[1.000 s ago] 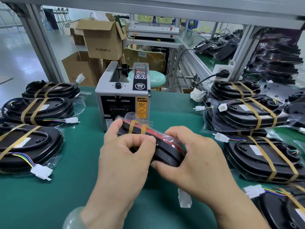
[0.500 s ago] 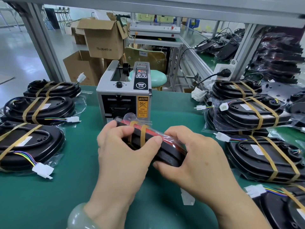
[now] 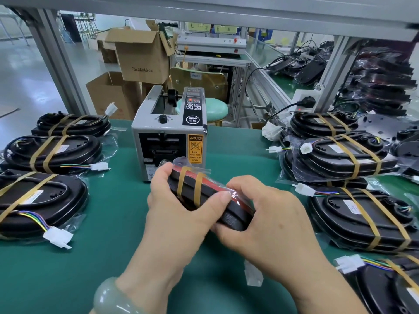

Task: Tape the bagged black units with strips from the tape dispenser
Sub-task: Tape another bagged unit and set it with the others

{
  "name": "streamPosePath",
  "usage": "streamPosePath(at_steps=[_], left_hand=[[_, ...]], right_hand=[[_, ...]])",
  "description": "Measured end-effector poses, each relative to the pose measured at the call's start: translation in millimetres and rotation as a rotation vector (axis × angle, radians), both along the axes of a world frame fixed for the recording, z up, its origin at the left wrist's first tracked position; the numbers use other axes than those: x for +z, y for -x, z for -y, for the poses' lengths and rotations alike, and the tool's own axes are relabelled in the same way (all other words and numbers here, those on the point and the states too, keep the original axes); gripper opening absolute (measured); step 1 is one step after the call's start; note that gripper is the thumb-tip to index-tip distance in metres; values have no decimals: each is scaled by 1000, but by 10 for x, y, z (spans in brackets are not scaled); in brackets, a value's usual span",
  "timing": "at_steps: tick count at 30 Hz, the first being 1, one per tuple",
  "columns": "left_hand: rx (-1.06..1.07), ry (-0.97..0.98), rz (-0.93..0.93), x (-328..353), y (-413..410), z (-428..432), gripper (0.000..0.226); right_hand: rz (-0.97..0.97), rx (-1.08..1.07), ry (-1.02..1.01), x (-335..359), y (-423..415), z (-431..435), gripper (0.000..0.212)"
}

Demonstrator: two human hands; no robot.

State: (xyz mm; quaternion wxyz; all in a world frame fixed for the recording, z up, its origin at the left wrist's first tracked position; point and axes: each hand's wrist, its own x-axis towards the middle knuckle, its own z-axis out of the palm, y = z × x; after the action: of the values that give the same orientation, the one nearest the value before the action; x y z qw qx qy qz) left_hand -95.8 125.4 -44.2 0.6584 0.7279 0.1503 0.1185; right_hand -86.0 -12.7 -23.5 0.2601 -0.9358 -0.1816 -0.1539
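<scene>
Since the tape strips (image 3: pixel 181 182) seemingly needed smoothing round its rim, I gripped the bagged black unit (image 3: pixel 233 219) on edge with left hand (image 3: pixel 179 220) and right hand (image 3: pixel 272 225), over the worktop's (image 3: pixel 108 234) middle, near the tape dispenser (image 3: pixel 167 137).

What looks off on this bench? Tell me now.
Nothing stands out. The left hand and right hand hold a bagged unit on edge before the tape dispenser, two strips across it; taped units lie on the green mat either side, none visibly damaged.

Glossy plastic bag (image 3: pixel 205 172); matt green mat (image 3: pixel 113 257).
</scene>
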Motion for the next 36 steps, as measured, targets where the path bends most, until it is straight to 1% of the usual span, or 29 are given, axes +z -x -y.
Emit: streamPosePath(at_steps=[2, 4, 5, 7, 8, 9, 10, 11, 12, 14, 15, 16, 17, 19, 20, 22, 23, 24, 25, 26, 27, 28, 29, 31, 32, 33, 35, 36], left_hand=[[-68, -142, -44, 29, 25, 9, 131], [-131, -332, -56, 41, 66, -42, 133], [-167, -433, -22, 41, 84, -101, 126], [-314, -621, 90, 53, 96, -253, 105], [-402, -722, 134, 62, 83, -317, 100], [-471, -834, 159, 59, 59, -357, 101], [-500, -942, 175, 51, 25, -369, 104], [-474, -1015, 206, 42, -12, -355, 104], [-415, -1033, 270, 32, -50, -340, 96], [-297, -957, 379, 19, -105, -351, 76], [-268, -912, 391, 17, -126, -377, 69], [-249, -876, 391, 16, -141, -407, 66], [-241, -841, 389, 27, -151, -431, 63], [-233, -746, 382, 58, -146, -427, 60], [-234, -686, 386, 66, -138, -399, 60], [-254, -554, 384, 49, -127, -330, 59], [-267, -497, 379, 19, -136, -297, 57], [-286, -440, 367, -19, -155, -272, 56], [-303, -359, 354, -74, -179, -255, 55], [-320, -245, 338, -122, -199, -241, 55], [-335, -117, 321, -161, -214, -227, 55], [-347, -36, 313, -201, -224, -215, 56], [-360, 6, 313, -228, -232, -200, 57], [-390, 15, 304, -242, -242, -189, 58], [-413, 6, 294, -239, -257, -208, 59], [-458, -28, 282, -236, -278, -239, 61], [-527, -175, 231, -197, -310, -321, 60], [-501, -201, 194, -186, -328, -368, 54]], right_hand=[[-29, -3, -8, -12, -8, 6, 41], [-65, 5, -51, -14, -18, 44, 45], [-81, 12, -64, -12, -29, 69, 47], [-91, 42, -71, -16, -54, 100, 52], [-85, 53, -80, -25, -65, 102, 53], [-82, 61, -93, -31, -70, 103, 55], [-74, 69, -100, -37, -76, 99, 57], [-63, 82, -106, -43, -73, 92, 60], [-61, 100, -121, -48, -66, 81, 66], [-112, 186, -226, -48, -71, 89, 78], [-140, 240, -295, -45, -93, 119, 81], [-133, 289, -340, -42, -121, 169, 80], [-90, 332, -335, -33, -142, 229, 77], [8, 373, -271, -6, -122, 336, 72], [17, 392, -266, 9, -122, 404, 74], [-9, 475, -318, 72, -180, 412, 78], [-24, 486, -327, 71, -258, 413, 70], [-108, 469, -360, 87, -340, 372, 49], [-183, 444, -337, 78, -379, 357, 23], [-167, 453, -283, 59, -439, 371, 20], [-118, 466, -299, 11, -468, 395, 33], [-49, 418, -383, -51, -464, 413, 52], [-60, 405, -483, -86, -405, 447, 62], [-51, 410, -561, -158, -314, 479, 58], [-24, 391, -566, -136, -317, 448, 55], [-14, 374, -570, -128, -315, 422, 53], [13, 292, -539, -90, -329, 372, 52], [61, 262, -503, -84, -313, 347, 50]])
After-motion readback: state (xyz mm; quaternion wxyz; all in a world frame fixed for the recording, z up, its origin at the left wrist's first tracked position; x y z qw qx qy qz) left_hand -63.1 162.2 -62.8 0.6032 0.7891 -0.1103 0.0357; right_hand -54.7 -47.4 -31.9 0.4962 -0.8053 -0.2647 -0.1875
